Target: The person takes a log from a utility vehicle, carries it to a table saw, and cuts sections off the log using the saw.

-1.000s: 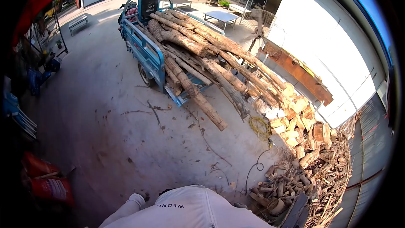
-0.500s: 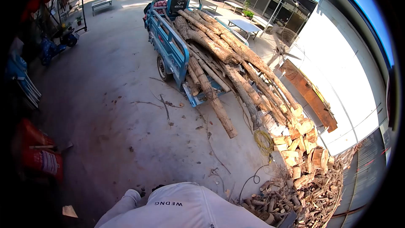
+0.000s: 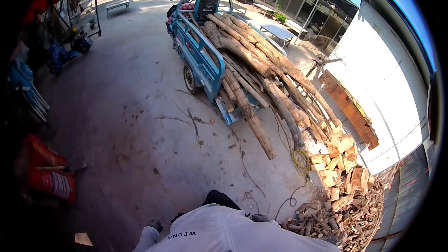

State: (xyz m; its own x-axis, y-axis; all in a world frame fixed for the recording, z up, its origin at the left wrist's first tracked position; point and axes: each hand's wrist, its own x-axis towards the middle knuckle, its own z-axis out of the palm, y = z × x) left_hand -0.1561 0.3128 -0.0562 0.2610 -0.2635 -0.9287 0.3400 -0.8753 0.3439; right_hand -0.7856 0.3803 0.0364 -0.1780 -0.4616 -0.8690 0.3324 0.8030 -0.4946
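My left hand (image 3: 155,225), in a dark glove, hangs low beside my pale jacket (image 3: 200,233), over the concrete floor. It shows small and dark, and I cannot make out how its fingers are set. At the other side of the jacket, only part of my gloved right hand (image 3: 260,217) shows, its fingers mostly hidden. Neither hand visibly touches anything on the floor. Nearest the right hand are a black cable (image 3: 292,200) and a heap of chopped firewood (image 3: 308,219). Ahead, long logs (image 3: 247,56) lie in a blue cargo tricycle (image 3: 205,56), their ends sticking out past its tail.
Cut log pieces (image 3: 345,158) are piled along the right, by a coiled yellow cord (image 3: 301,160). A large fan (image 3: 319,58) stands near the white wall (image 3: 382,79). Loose sticks (image 3: 193,125) lie on the floor. Red bags (image 3: 51,172) are at the left.
The tricycle and log piles have shifted right in view as my viewpoint turned. My dark trouser leg and part of my right hand have come into sight; more of my left hand shows.
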